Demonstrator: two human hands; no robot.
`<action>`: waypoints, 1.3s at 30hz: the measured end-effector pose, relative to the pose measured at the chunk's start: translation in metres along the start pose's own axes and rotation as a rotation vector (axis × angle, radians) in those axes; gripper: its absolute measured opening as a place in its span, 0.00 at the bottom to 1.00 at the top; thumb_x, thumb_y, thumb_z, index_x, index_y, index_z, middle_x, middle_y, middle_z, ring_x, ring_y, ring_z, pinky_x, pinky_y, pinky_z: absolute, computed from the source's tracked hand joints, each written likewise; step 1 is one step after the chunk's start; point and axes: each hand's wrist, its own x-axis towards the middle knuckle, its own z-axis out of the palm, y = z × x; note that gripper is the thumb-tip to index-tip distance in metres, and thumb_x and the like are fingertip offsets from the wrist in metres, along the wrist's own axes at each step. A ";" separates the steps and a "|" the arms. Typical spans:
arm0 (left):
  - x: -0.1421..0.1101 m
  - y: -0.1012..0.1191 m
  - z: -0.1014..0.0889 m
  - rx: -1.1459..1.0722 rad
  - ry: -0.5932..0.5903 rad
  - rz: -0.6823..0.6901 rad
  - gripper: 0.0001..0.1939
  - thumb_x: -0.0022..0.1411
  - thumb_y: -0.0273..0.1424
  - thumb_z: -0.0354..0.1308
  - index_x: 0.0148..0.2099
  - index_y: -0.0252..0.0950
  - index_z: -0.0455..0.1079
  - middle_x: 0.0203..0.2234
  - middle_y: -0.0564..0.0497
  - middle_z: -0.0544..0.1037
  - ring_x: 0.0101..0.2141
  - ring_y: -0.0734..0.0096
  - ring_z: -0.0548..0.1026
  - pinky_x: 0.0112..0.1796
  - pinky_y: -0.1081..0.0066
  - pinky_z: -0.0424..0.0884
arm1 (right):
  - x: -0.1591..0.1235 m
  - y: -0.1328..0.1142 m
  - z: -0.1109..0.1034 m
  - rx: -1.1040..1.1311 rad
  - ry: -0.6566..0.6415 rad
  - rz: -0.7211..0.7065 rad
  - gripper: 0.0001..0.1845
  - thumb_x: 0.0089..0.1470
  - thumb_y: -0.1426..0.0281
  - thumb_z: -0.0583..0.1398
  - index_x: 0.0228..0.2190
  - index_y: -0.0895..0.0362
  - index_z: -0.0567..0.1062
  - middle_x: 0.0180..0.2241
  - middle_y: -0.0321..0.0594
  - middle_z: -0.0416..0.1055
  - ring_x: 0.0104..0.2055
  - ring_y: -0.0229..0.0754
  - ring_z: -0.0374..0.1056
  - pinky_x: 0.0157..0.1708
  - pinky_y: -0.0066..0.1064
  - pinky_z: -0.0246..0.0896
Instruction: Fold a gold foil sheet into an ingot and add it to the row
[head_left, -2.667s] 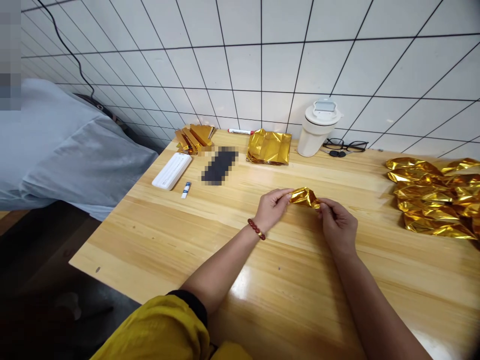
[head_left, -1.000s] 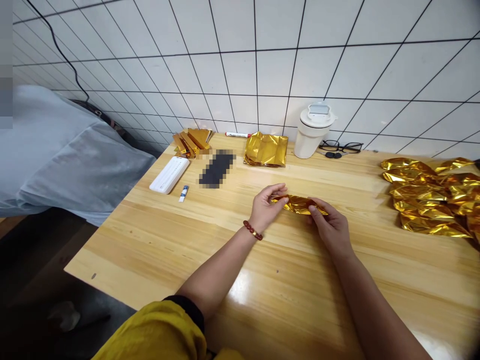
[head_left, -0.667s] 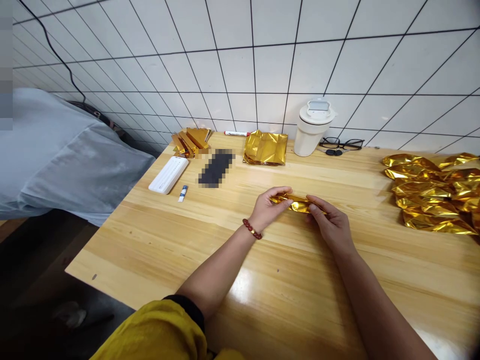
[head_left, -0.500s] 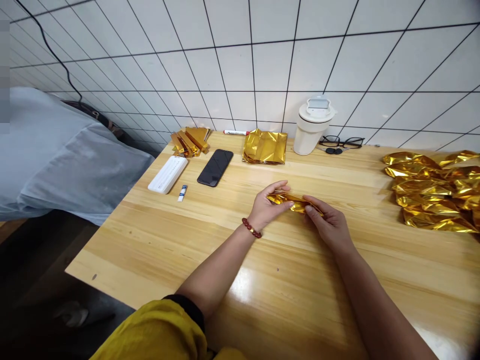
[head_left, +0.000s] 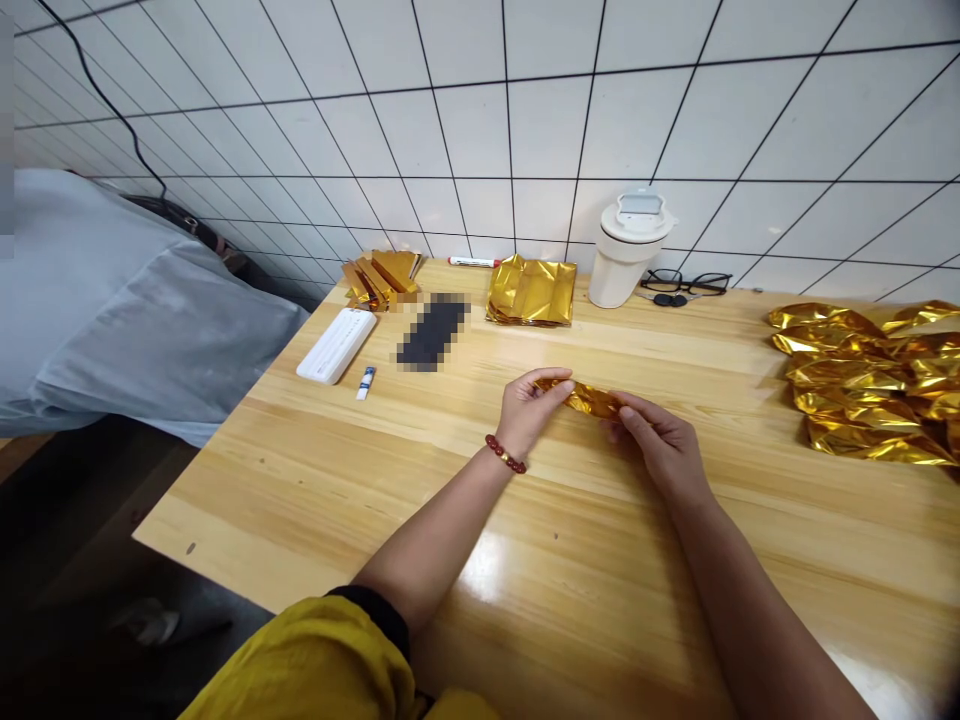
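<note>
A small folded piece of gold foil paper (head_left: 589, 399) lies low over the wooden table (head_left: 315, 470), held at both ends. My left hand (head_left: 525, 408), with a red bead bracelet on its wrist, pinches the left end. My right hand (head_left: 660, 448) pinches the right end with its fingers closed over the foil. A flat stack of gold foil sheets (head_left: 531, 292) lies beyond my hands near the wall. Several folded gold shapes (head_left: 862, 385) are heaped at the right edge.
At the back left lie folded gold strips (head_left: 379, 277), a white power bank (head_left: 335, 344), a small white tube (head_left: 366, 381) and a phone (head_left: 433, 331). A red marker (head_left: 472, 262), a white lidded cup (head_left: 628, 250) and glasses (head_left: 686, 284) stand by the tiled wall. A person in grey (head_left: 112, 300) is at left.
The foil piece has gone from a raised crumpled shape to a flatter, longer strip held low over the table. Both hands have stayed on its ends, shifting only slightly.
</note>
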 end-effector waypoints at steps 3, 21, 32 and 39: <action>-0.002 -0.001 0.001 0.055 -0.049 0.018 0.19 0.43 0.35 0.74 0.39 0.34 0.78 0.32 0.49 0.80 0.32 0.72 0.76 0.40 0.68 0.72 | 0.000 -0.001 -0.001 0.011 0.029 0.000 0.21 0.53 0.54 0.64 0.44 0.53 0.81 0.28 0.37 0.78 0.25 0.39 0.70 0.33 0.36 0.70; 0.001 -0.001 0.001 -0.141 -0.006 -0.034 0.29 0.47 0.34 0.71 0.52 0.37 0.69 0.36 0.51 0.80 0.20 0.84 0.66 0.24 0.75 0.60 | -0.001 0.000 0.000 0.100 -0.003 0.034 0.22 0.53 0.53 0.65 0.45 0.53 0.81 0.29 0.39 0.79 0.26 0.40 0.71 0.34 0.37 0.72; 0.002 -0.005 0.003 -0.012 0.049 0.089 0.29 0.40 0.21 0.68 0.49 0.36 0.71 0.29 0.56 0.76 0.29 0.77 0.72 0.34 0.74 0.68 | -0.002 0.009 -0.001 0.000 -0.114 0.009 0.24 0.49 0.55 0.68 0.46 0.51 0.81 0.39 0.41 0.81 0.36 0.43 0.76 0.41 0.38 0.74; 0.001 0.005 0.003 -0.117 0.101 -0.029 0.26 0.46 0.27 0.64 0.51 0.35 0.70 0.30 0.52 0.81 0.17 0.84 0.64 0.21 0.76 0.58 | -0.001 0.006 0.000 0.071 -0.052 0.009 0.21 0.53 0.56 0.66 0.47 0.52 0.80 0.30 0.38 0.79 0.28 0.38 0.72 0.37 0.36 0.72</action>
